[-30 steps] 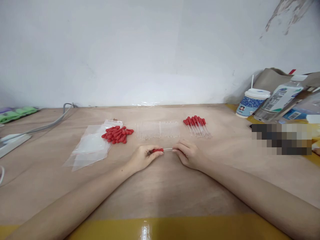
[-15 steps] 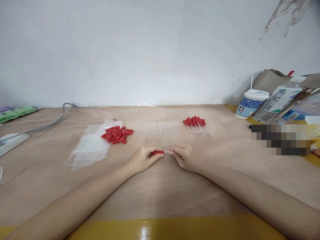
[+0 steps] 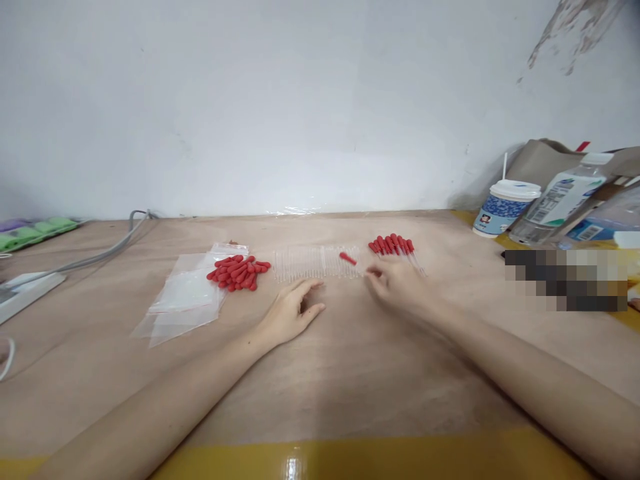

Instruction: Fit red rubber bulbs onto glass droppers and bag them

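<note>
My left hand (image 3: 293, 312) rests on the wooden table (image 3: 320, 373) with its fingers apart and nothing in them, just below a row of clear glass tubes (image 3: 310, 262). My right hand (image 3: 395, 283) is blurred by motion and pinches the glass end of a dropper whose red bulb (image 3: 347, 258) points up and left over the tubes. A pile of loose red rubber bulbs (image 3: 239, 272) lies left of the tubes. A group of finished droppers with red bulbs (image 3: 395, 248) lies just beyond my right hand.
Clear plastic bags (image 3: 183, 297) lie at the left beside the bulbs. A grey cable (image 3: 100, 252) and a white power strip (image 3: 27, 293) sit at far left. A cup with a straw (image 3: 505, 207), a bottle (image 3: 557, 200) and a cardboard box stand at back right.
Both hands held the dropper between them before. My left hand has let go and opened; my right hand has carried the dropper up and right toward the finished group.
</note>
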Available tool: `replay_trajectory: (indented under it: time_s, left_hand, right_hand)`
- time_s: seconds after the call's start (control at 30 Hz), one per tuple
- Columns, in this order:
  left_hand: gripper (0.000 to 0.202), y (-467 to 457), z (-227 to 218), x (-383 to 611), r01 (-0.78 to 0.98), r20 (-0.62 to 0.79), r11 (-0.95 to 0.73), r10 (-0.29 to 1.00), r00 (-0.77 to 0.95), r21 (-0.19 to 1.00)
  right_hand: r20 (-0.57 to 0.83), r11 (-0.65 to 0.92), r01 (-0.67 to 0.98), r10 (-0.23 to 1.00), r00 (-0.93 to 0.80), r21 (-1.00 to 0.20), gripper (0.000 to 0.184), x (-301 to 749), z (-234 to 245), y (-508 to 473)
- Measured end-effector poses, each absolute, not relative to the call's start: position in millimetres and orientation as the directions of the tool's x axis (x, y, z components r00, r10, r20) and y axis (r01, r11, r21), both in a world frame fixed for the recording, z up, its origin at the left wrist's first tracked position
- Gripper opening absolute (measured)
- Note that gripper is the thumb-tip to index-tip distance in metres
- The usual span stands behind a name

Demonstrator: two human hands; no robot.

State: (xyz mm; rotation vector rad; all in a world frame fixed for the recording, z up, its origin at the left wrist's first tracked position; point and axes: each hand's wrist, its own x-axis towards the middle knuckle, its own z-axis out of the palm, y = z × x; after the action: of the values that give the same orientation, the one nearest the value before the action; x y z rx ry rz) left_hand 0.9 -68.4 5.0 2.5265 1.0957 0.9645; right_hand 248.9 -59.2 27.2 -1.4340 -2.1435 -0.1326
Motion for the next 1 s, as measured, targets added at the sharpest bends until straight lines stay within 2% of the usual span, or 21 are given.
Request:
replay_trajectory:
  time_s: [0.07,0.13,0.2,0.27,0.43,0.67,0.83,1.0]
  left_hand:
    - [0.024,-68,5,1,0.559,0.455,-0.712,0.702,0.548,0.426]
    - [0.018,-67,5,2,0.545,0.437,-0.721,0.692,0.574,0.427]
    - [0.016,-67,5,2,0.539,0.43,-0.722,0.692,0.58,0.434]
    - [0.016,-67,5,2,0.534,0.433,-0.725,0.689,0.582,0.436]
    - [0.016,-67,6,2,0.528,0.431,-0.727,0.686,0.587,0.439]
    - [0.017,-67,6,3,0.522,0.436,-0.731,0.681,0.588,0.439]
    - [0.017,-68,7,3,0.523,0.432,-0.733,0.68,0.593,0.435]
    - [0.017,-68,8,4,0.511,0.435,-0.738,0.673,0.598,0.44]
  right_hand:
    - [0.428,0.199,0.924,0.903,-0.042,-0.327,0.022,263,36,-41]
    - [0.349,-0.027,0.927,0.922,0.168,-0.374,0.025,274,43,-25]
    - [0.308,-0.141,0.916,0.913,0.267,-0.376,0.023,282,44,-13]
    - [0.278,-0.188,0.908,0.911,0.304,-0.374,0.02,285,41,-8]
    - [0.231,-0.205,0.906,0.924,0.303,-0.37,0.022,285,31,-10]
    - [0.219,-0.186,0.936,0.941,0.257,-0.3,0.034,287,32,-13]
    - [0.288,-0.141,0.95,0.931,0.223,-0.278,0.031,274,33,-17]
    - [0.249,-0.086,0.962,0.956,0.152,-0.258,0.026,246,31,-10]
